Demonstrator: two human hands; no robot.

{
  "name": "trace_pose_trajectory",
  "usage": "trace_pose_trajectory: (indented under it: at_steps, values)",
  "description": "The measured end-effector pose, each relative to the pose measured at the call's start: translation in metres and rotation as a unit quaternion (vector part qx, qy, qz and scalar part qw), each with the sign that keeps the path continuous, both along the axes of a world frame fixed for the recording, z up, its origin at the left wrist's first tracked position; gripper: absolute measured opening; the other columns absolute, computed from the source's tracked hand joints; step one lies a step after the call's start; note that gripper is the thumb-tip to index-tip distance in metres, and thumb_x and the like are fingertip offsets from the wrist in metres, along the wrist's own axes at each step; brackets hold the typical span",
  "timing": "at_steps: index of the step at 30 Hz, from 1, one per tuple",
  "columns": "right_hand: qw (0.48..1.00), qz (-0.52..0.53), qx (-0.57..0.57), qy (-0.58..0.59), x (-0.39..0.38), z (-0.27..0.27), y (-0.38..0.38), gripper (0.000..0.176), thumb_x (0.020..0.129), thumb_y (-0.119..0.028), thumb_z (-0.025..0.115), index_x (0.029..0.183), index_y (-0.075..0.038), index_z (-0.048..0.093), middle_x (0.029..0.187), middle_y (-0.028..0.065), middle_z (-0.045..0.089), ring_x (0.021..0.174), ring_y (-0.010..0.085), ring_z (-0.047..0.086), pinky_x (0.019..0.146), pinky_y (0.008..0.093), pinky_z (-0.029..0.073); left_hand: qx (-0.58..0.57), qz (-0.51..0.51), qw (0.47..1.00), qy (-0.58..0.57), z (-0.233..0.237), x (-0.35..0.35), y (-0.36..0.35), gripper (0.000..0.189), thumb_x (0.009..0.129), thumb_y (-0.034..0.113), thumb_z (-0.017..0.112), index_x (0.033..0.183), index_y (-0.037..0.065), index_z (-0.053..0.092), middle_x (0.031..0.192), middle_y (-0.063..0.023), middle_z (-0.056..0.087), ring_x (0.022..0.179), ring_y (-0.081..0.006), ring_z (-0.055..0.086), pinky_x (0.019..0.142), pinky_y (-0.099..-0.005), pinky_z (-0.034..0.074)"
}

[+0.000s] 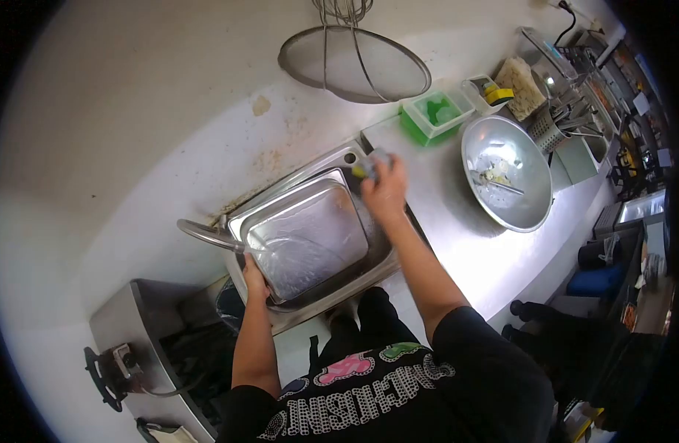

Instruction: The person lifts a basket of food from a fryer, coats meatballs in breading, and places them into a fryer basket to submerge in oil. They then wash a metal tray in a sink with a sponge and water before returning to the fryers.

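Observation:
A rectangular metal pan [319,235] lies tilted in the sink [380,260], with water running over its surface from the curved faucet [210,235]. My left hand [255,279] grips the pan's left edge, close to the faucet's mouth; some of its fingers are hidden. Above the sink's right corner, my right hand [386,190] is closed around a sponge [370,165] with grey and yellow parts, slightly blurred. That hand is apart from the pan.
Right of the sink, a large metal bowl [508,173] holds a utensil and food scraps. Behind it stand a plastic tub [437,117] of green liquid and a utensil holder [547,134]. A round strainer [354,65] hangs on the wall. Another person in dark clothes [575,351] stands at right.

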State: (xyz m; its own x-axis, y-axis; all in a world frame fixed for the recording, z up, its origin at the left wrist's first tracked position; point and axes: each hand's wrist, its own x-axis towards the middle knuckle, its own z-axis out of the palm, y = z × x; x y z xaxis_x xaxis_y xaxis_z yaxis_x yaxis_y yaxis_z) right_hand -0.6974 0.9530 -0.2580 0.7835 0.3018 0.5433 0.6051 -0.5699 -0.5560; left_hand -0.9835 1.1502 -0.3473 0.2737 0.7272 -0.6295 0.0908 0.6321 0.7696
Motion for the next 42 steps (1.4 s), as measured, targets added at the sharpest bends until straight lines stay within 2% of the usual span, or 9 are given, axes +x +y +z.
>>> trace_pose_trajectory:
  at_steps: [3, 7, 10, 13, 15, 17, 24, 31, 42]
  values:
    - [0.981, -0.155, -0.074, -0.085, 0.075, 0.031, -0.027, 0.041, 0.068, -0.019, 0.062, 0.107, -0.008, 0.059, 0.117, 0.0253, 0.045, 0.108, 0.0401, 0.044, 0.089, 0.0478, 0.038, 0.003, -0.011, 1.000, -0.011, -0.001, -0.002, -0.003, 0.058, 0.090, 0.050, 0.040, 0.117, -0.001, 0.049, 0.107, -0.0118, 0.058, 0.095, -0.0241, 0.057, 0.081, -0.0351, 0.046]
    - [0.971, -0.193, -0.133, 0.039, 0.164, 0.064, -0.048, 0.039, 0.070, -0.026, 0.064, 0.105, -0.011, 0.061, 0.120, 0.0224, 0.045, 0.112, 0.0363, 0.043, 0.091, 0.0477, 0.037, 0.045, -0.034, 0.997, -0.049, 0.002, -0.007, -0.005, 0.047, 0.095, 0.039, 0.035, 0.120, 0.000, 0.048, 0.110, -0.0105, 0.056, 0.096, -0.0202, 0.054, 0.086, -0.0315, 0.041]
    - [0.958, -0.201, -0.171, -0.114, 0.164, 0.066, -0.043, 0.035, 0.071, -0.022, 0.063, 0.103, -0.008, 0.060, 0.118, 0.0219, 0.047, 0.108, 0.0378, 0.046, 0.089, 0.0461, 0.039, 0.133, -0.070, 0.989, 0.009, -0.013, -0.015, 0.002, 0.029, 0.095, 0.022, 0.037, 0.112, 0.003, 0.052, 0.100, -0.0068, 0.058, 0.090, -0.0168, 0.054, 0.080, -0.0289, 0.042]
    - [0.978, 0.001, -0.041, -0.206, 0.126, 0.054, -0.027, 0.030, 0.073, -0.014, 0.062, 0.102, -0.005, 0.059, 0.114, 0.0204, 0.051, 0.105, 0.0381, 0.048, 0.089, 0.0454, 0.039, 0.088, -0.039, 0.994, -0.049, -0.036, -0.016, 0.016, 0.026, 0.093, 0.018, 0.039, 0.109, 0.003, 0.053, 0.098, -0.0069, 0.058, 0.089, -0.0177, 0.054, 0.080, -0.0312, 0.043]
    - [0.985, 0.154, 0.033, -0.067, 0.079, 0.020, -0.010, 0.025, 0.075, -0.008, 0.059, 0.098, -0.002, 0.059, 0.105, 0.0194, 0.056, 0.100, 0.0374, 0.052, 0.089, 0.0431, 0.040, -0.001, 0.019, 0.988, -0.155, -0.065, -0.019, 0.034, 0.028, 0.092, 0.021, 0.040, 0.110, 0.003, 0.052, 0.099, -0.0078, 0.058, 0.090, -0.0198, 0.055, 0.082, -0.0332, 0.043]
    - [0.965, 0.205, 0.054, 0.151, 0.025, -0.011, 0.009, 0.015, 0.074, -0.004, 0.057, 0.088, 0.000, 0.061, 0.091, 0.0193, 0.059, 0.093, 0.0365, 0.054, 0.086, 0.0402, 0.042, -0.050, 0.063, 0.984, -0.157, -0.013, 0.001, 0.014, 0.039, 0.093, 0.035, 0.040, 0.114, 0.003, 0.051, 0.105, -0.0094, 0.058, 0.095, -0.0234, 0.055, 0.085, -0.0362, 0.043]
    - [0.923, 0.379, -0.055, -0.043, -0.101, 0.003, 0.047, 0.035, 0.076, -0.005, 0.057, 0.111, -0.006, 0.053, 0.119, 0.0157, 0.050, 0.111, 0.0343, 0.047, 0.092, 0.0433, 0.039, -0.009, 0.054, 0.996, -0.070, 0.012, 0.011, -0.017, 0.068, 0.084, 0.061, 0.042, 0.116, 0.002, 0.050, 0.109, -0.0124, 0.056, 0.098, -0.0227, 0.055, 0.083, -0.0375, 0.045]
    - [0.892, 0.413, -0.164, -0.083, -0.164, 0.000, 0.076, 0.037, 0.081, -0.019, 0.053, 0.115, -0.003, 0.051, 0.123, 0.0145, 0.048, 0.117, 0.0319, 0.043, 0.099, 0.0448, 0.030, 0.214, 0.071, 0.968, -0.112, 0.021, 0.010, -0.016, 0.038, 0.092, 0.038, 0.048, 0.094, 0.001, 0.056, 0.085, -0.0033, 0.056, 0.076, -0.0107, 0.049, 0.067, -0.0266, 0.042]
    - [0.918, 0.346, -0.185, -0.063, -0.201, 0.013, 0.098, 0.022, 0.078, -0.019, 0.055, 0.095, -0.005, 0.054, 0.099, 0.0125, 0.050, 0.098, 0.0294, 0.048, 0.083, 0.0427, 0.037, 0.356, -0.100, 0.927, 0.061, 0.035, -0.004, 0.006, 0.017, 0.086, 0.019, 0.056, 0.088, 0.002, 0.057, 0.077, -0.0106, 0.059, 0.072, -0.0181, 0.054, 0.068, -0.0298, 0.043]
